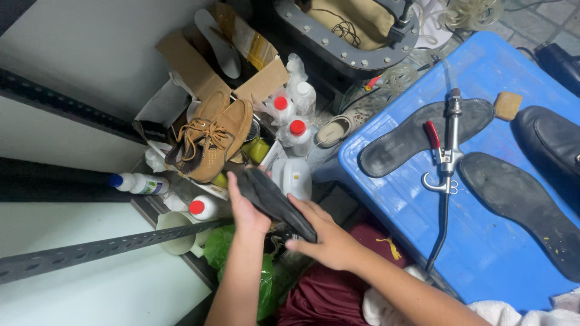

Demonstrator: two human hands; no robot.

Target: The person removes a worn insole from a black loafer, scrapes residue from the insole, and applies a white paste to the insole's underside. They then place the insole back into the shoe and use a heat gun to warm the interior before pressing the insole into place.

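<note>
**Dark insole held in both hands over the cluttered floor**

My fingers [300,244] were closed on a dark insole [275,202]: my left hand [246,211] gripped its upper end, and my right hand [323,238] lay over its lower end, fingers curled round the edge. The piece sat tilted between the two hands, above the clutter beside the blue surface [399,199]. I judged it light, thin and flexible, likely to bend if taken at one tip only; the two ends gave the surest hold.

Just above my left hand a pair of tan lace-up shoes [211,139] rested on the pile. Near them stood several white bottles with red caps [296,136], and one with a blue cap [139,183] lay on its side; contents could not be seen. An open cardboard box [199,69] held a pale insole [220,45] and a wrapped item.

On the blue surface lay two dark soles [411,136], a metal air gun [448,151] between them, and a black shoe [553,145].
</note>
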